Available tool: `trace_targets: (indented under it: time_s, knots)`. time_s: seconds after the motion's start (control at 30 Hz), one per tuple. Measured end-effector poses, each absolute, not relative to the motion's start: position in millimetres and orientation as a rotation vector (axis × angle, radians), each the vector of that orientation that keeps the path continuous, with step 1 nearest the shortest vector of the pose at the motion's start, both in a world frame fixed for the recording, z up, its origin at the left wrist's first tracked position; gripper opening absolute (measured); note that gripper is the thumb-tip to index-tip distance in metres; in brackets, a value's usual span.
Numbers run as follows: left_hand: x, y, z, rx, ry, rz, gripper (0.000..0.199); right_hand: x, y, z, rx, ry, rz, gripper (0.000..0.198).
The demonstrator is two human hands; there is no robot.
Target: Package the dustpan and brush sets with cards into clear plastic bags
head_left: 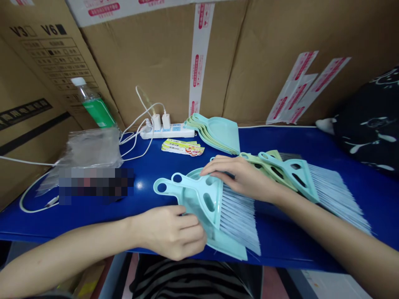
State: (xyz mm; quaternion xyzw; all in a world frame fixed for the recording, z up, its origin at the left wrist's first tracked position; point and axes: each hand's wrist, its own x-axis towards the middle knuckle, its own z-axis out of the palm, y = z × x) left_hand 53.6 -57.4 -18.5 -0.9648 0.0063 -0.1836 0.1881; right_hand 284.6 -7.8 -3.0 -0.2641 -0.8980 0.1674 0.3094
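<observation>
A light-blue dustpan (229,244) lies near the table's front edge, its handle with a hanging hole pointing left. On top of it rests a light-blue hand brush (238,218), bristles to the right. My left hand (174,232) is closed at the near side of the dustpan, its fingers curled over the edge; the fingertips are hidden. My right hand (238,176) reaches over from the right, thumb and fingers closed on the far edge of the brush head. Right of my right hand lie further brushes, a light-blue brush (299,176) over green brushes (271,160).
Behind stands a stack of dustpans (222,133). Flat colourful packets (182,147) lie before a white power strip (170,131) with chargers and cables. At left are clear plastic bags (93,147), a green-labelled bottle (98,110) and a blurred dark object. Cardboard (156,54) walls the blue table (140,166).
</observation>
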Motion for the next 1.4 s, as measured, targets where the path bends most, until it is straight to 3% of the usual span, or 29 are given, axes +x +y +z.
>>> trace_targets:
  time_s: [0.6,0.8,1.1,1.4]
  knots:
    - [57,-54,-20,-2.633,0.002,-0.695,0.013,271,-18,-14,-0.695,-2.464,0.453,0.020]
    - [56,-53,-21,-2.632,-0.089,-0.635,0.015,282,-24,-12,-0.795,-2.730,0.476,0.053]
    - [56,-52,-20,-2.610,-0.182,-0.583,0.017,271,-26,-20,-0.851,-2.785,0.260,0.053]
    - [56,-53,-20,-2.626,-0.196,-0.576,0.014,267,-26,-24,-0.799,-2.861,0.316,0.060]
